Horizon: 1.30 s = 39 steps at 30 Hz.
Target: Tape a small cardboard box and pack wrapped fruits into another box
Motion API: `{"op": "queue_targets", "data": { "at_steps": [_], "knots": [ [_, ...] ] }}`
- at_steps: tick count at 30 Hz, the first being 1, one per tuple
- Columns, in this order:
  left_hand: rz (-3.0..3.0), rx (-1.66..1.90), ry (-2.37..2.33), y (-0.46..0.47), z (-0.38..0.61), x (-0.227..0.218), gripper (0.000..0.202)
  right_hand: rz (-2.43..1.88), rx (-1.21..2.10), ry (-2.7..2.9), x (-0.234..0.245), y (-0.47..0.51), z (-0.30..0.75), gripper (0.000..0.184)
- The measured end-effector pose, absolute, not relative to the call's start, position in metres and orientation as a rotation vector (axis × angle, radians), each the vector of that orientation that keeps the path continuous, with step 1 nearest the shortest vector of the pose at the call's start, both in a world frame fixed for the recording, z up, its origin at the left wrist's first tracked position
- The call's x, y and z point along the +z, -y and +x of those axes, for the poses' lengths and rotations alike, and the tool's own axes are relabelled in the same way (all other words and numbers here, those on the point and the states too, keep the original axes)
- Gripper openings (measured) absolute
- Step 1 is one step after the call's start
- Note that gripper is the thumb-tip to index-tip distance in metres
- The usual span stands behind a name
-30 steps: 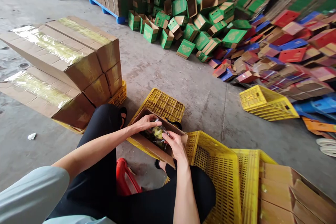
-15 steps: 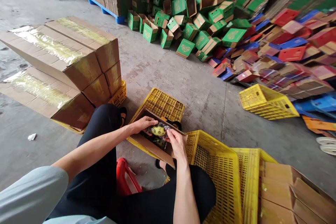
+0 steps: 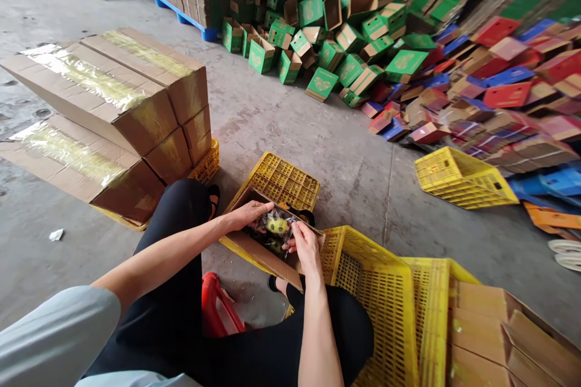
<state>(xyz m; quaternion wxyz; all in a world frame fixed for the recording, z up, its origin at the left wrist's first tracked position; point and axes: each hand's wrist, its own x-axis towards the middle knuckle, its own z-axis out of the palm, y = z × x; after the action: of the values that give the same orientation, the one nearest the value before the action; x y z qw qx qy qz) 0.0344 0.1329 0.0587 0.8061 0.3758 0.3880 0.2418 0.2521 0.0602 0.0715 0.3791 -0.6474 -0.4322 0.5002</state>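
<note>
An open brown carton (image 3: 254, 251) rests on my lap over an upturned yellow crate (image 3: 284, 180). Just above its opening sits a clear plastic pack with yellow-green fruit (image 3: 276, 225). My left hand (image 3: 247, 214) grips the pack's left end with curled fingers. My right hand (image 3: 304, 246) pinches its right end. More wrapped fruit shows dimly inside the carton, below the pack.
Taped brown cartons (image 3: 109, 115) are stacked on the floor at left. A yellow crate (image 3: 376, 290) stands by my right knee, with flat cardboard (image 3: 499, 332) beyond it. Another yellow crate (image 3: 463, 178) lies at right. Green boxes (image 3: 318, 30) and red and blue boxes (image 3: 490, 91) are heaped at the back.
The fruit pack has come up a little from inside the carton and turned between both hands. My arms have barely shifted.
</note>
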Motion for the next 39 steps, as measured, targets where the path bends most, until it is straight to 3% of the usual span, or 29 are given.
{"op": "queue_targets", "data": {
  "at_steps": [8,19,26,31,39],
  "knots": [
    [0.732,0.439,-0.882,-0.136,0.034,0.056,0.084,-1.654,1.177,1.244,0.073,-0.058,0.256,0.057],
    [1.026,0.564,-0.766,-0.138,0.028,0.051,0.059,-1.579,1.418,0.897,0.074,-0.057,0.246,0.053],
    [0.977,0.535,-0.765,-0.137,0.029,0.061,0.07,-1.594,1.378,0.935,0.071,-0.059,0.251,0.053],
    [0.755,0.443,-1.039,-0.143,0.024,0.064,0.083,-1.565,1.322,0.931,0.07,-0.059,0.253,0.05],
    [0.773,0.507,-0.753,-0.146,0.019,0.067,0.059,-1.342,1.356,1.084,0.091,-0.053,0.252,0.047]
  ]
}}
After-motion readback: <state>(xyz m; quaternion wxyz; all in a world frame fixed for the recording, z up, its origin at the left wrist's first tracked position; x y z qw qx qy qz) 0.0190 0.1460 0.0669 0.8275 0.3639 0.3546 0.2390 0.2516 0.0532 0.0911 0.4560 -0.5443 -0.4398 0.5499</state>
